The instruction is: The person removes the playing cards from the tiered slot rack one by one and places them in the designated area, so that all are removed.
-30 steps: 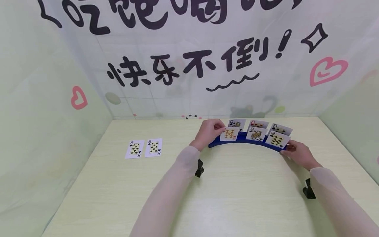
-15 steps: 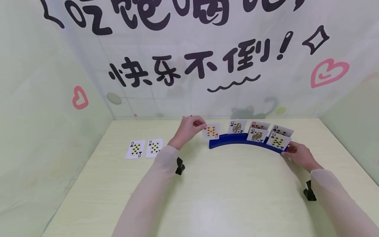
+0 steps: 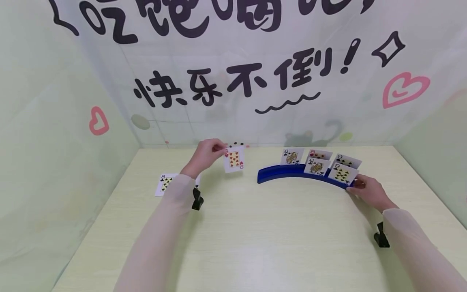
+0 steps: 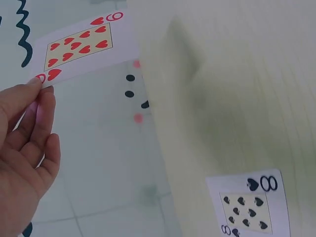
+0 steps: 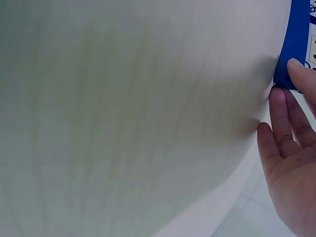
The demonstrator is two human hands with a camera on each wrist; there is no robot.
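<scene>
My left hand pinches the nine of hearts by its upper left corner, in the air left of the blue card holder. In the left wrist view, thumb and forefinger meet on the card's corner. At the holder's right end, my right hand grips it, the thumb lying on the blue edge in the right wrist view. A queen stands alone in the back row. Right of it, another queen stands before a red eight, and a black nine before another nine.
On the table's left lie two black eights face up; my left forearm partly covers the eight of clubs and most of the eight of spades. A printed cloth wall rises along the table's back edge.
My left hand has lifted the nine of hearts from the holder's front left and carried it leftward, uncovering the queen and the slots there. My right hand has stayed on the holder's end.
</scene>
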